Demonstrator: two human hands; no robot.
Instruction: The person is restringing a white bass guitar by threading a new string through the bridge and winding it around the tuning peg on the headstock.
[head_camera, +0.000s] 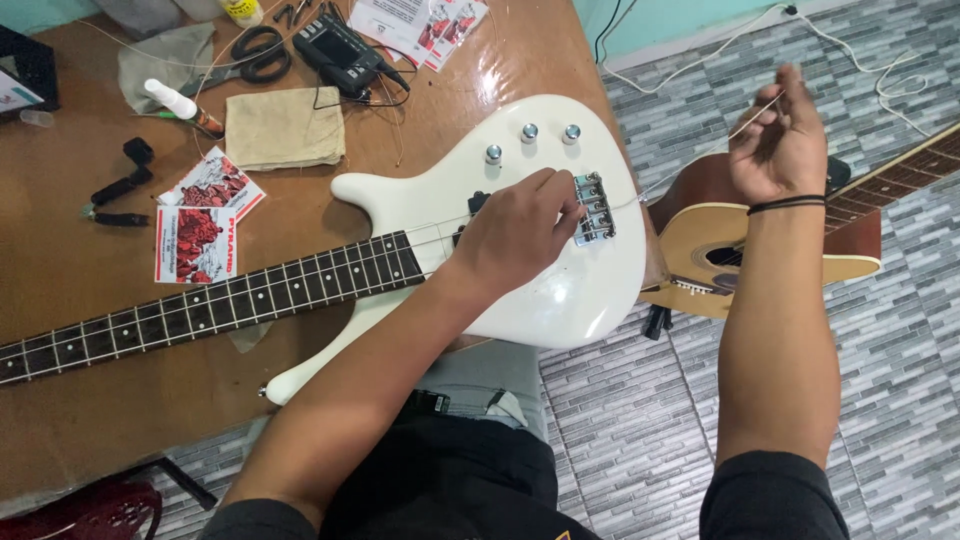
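left hand (520, 230) fingers narrow, pressing at the chrome bridge (593, 208) of the white bass guitar (560, 290), frame centre | right hand (780, 140) fingers pinch the string (690, 160), upper right | judgement: keep the string taut and straight through the bridge | acoustic guitar (850, 240) on floor, right | wooden surface (60, 270), left

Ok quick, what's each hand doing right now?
Left hand: fingers curled down on the metal bridge of the white bass guitar, grip hidden.
Right hand: raised, shut, pinching a thin string pulled from the bridge.
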